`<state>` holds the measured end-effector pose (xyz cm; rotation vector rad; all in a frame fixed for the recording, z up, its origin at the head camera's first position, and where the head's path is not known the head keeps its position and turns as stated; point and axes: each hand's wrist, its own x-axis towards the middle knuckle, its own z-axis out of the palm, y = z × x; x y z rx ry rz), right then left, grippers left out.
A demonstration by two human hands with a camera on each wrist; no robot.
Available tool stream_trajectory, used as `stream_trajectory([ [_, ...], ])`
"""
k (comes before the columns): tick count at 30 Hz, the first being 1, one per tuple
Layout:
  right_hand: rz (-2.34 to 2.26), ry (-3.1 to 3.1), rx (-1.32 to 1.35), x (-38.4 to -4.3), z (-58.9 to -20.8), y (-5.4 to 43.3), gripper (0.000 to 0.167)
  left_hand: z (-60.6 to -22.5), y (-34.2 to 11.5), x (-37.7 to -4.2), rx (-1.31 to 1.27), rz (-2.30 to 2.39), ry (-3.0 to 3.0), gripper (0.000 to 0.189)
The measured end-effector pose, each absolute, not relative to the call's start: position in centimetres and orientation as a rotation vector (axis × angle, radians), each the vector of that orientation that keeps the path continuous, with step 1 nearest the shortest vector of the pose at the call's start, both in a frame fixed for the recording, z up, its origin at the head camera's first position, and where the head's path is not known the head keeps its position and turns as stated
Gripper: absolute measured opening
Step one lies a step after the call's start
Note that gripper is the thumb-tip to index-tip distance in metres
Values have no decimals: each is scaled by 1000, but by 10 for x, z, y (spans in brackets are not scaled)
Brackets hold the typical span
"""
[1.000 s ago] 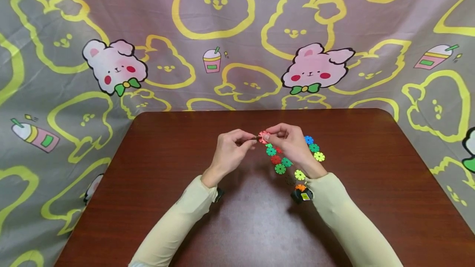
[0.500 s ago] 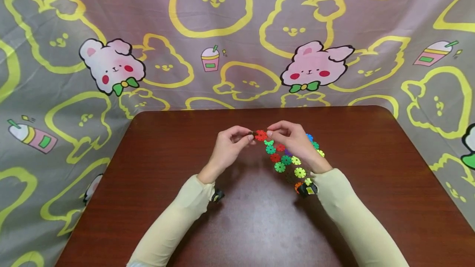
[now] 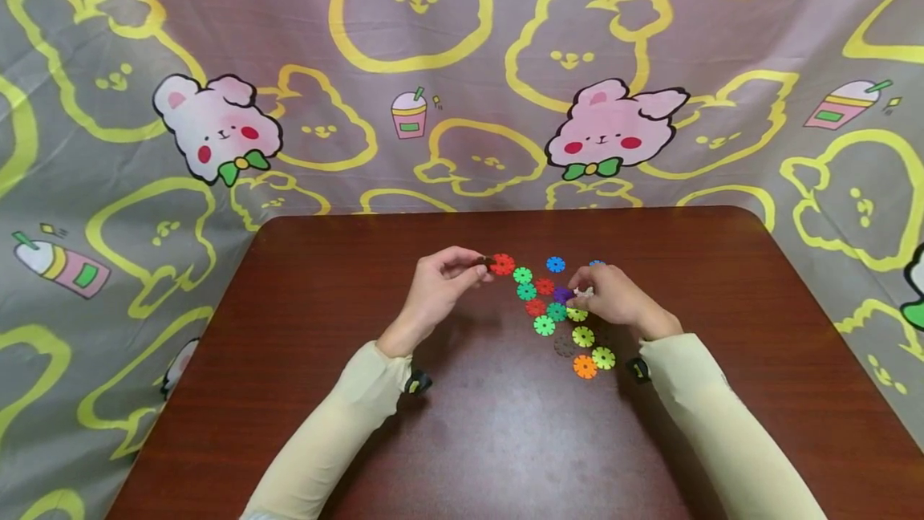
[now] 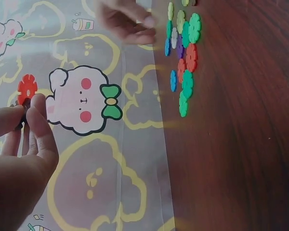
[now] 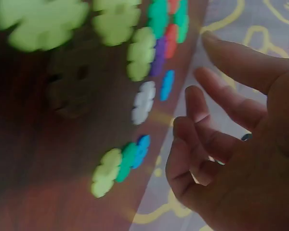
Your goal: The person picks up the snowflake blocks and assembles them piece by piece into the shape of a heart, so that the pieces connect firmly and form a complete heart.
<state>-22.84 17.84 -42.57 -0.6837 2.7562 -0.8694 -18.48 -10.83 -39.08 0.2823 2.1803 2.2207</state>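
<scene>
Your left hand (image 3: 439, 286) pinches the brown disc (image 3: 488, 262) bearing a red disc (image 3: 503, 265), left of the purple disc (image 3: 561, 295); your right hand (image 3: 617, 297), fingers apart and holding nothing just right of the purple disc, may scatter the loose discs (image 3: 557, 312) because they lie crowded.

Left fingers (image 4: 42, 132) pinched, right fingers (image 5: 227, 96) apart

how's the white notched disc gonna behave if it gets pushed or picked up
The white disc lies flat on the table, so it would probably slide rather than roll or tip. Its thin profile suggests it's light but perhaps awkward to lift. Its even, unbent shape hints at stiffness.
</scene>
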Motion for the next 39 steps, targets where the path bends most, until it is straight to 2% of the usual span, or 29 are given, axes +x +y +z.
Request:
stream_trajectory([
  [13,-596,2774,-626,-230,-440,182,28,-393,-106,-185,260,2216,2155,20],
  [32,-634,2744,-547,-229,-442,178,27,-391,-106,-185,243,2239,2125,22],
  [39,-743,2766,-578,-226,-440,178,16,-389,-109,-184,248,2229,2146,22],
])
